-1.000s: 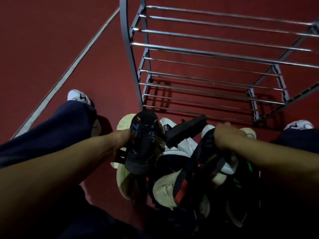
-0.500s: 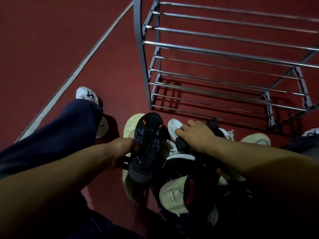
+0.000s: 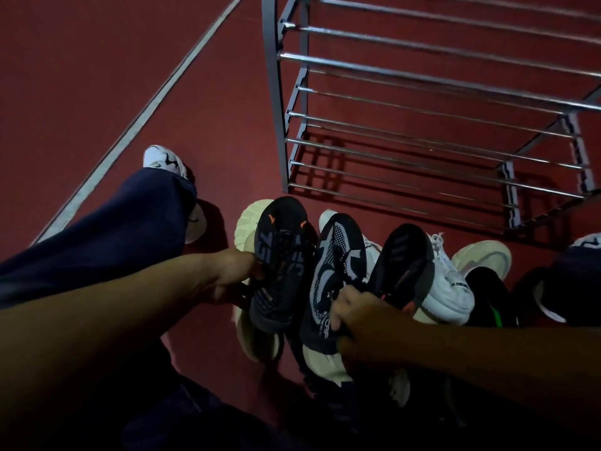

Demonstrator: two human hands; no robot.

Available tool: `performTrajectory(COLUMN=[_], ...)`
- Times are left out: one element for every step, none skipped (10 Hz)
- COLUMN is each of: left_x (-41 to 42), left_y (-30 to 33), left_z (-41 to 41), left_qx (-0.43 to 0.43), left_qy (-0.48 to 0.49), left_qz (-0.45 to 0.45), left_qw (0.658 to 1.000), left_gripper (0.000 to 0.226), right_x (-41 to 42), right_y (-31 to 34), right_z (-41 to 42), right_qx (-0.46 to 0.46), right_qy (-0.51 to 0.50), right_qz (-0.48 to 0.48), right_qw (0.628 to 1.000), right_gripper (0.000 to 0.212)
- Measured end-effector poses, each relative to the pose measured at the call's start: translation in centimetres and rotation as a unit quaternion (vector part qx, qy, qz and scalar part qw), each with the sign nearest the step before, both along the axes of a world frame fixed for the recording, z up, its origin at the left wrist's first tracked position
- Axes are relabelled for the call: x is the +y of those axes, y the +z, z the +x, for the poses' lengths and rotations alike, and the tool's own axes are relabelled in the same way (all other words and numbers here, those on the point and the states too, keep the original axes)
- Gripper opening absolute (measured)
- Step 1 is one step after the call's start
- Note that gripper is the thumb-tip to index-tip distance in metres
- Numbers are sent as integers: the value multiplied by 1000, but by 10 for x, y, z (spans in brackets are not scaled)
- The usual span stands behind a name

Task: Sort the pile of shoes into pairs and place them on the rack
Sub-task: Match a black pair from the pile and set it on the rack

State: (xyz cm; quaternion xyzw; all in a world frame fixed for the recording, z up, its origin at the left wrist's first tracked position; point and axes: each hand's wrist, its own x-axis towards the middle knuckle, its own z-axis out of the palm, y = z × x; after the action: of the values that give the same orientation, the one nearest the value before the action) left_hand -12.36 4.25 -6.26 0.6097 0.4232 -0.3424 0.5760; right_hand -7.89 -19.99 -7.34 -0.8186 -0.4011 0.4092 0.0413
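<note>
A pile of shoes lies on the red floor in front of a grey metal shoe rack (image 3: 422, 102) with bare rails. My left hand (image 3: 231, 278) grips a dark knit sneaker with orange marks (image 3: 279, 262), held toe-up above a cream sneaker (image 3: 250, 222). My right hand (image 3: 354, 314) holds a second dark sneaker with white patterning (image 3: 335, 265), and a black shoe turned sole-up (image 3: 403, 265) rests against the same hand. A white sneaker (image 3: 448, 288), another cream shoe (image 3: 481, 258) and a black shoe with green trim (image 3: 491, 301) lie to the right.
My left leg in navy trousers (image 3: 107, 232) stretches out to the left, ending in a white sneaker on my foot (image 3: 164, 159). A pale line (image 3: 136, 125) crosses the floor diagonally. My other foot's white shoe (image 3: 588, 239) shows at the right edge.
My right hand has drawn back from the top of the pile and lifted the white-patterned dark sneaker upright beside the one in my left hand. The view has shifted closer.
</note>
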Motion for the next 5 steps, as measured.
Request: performTrajectory(left_x=[2,11,41,47,46], left_y=[-3,-1,-23,-36,-30], left_z=[0,-1,-43,-43,-40], left_qx=[-22,-93,-285,-38,-43], left_qy=[-42,-13,-182,62,-5], left_qz=[38,52,54,110,111], left_qw=[998,994,939,991,993], left_gripper=[24,31,28,36,34], right_x=[7,14,44,56,63], right_y=[-4,-14,-35,-44,-43], right_z=[15,13,-2,9,19], right_qx=[54,63,110,160,192], right_qy=[-136,-264,-345,-400,-430], right_qz=[19,37,3,-1,-11], right_qw=[989,962,932,903,882], right_gripper=[14,20,47,53,48])
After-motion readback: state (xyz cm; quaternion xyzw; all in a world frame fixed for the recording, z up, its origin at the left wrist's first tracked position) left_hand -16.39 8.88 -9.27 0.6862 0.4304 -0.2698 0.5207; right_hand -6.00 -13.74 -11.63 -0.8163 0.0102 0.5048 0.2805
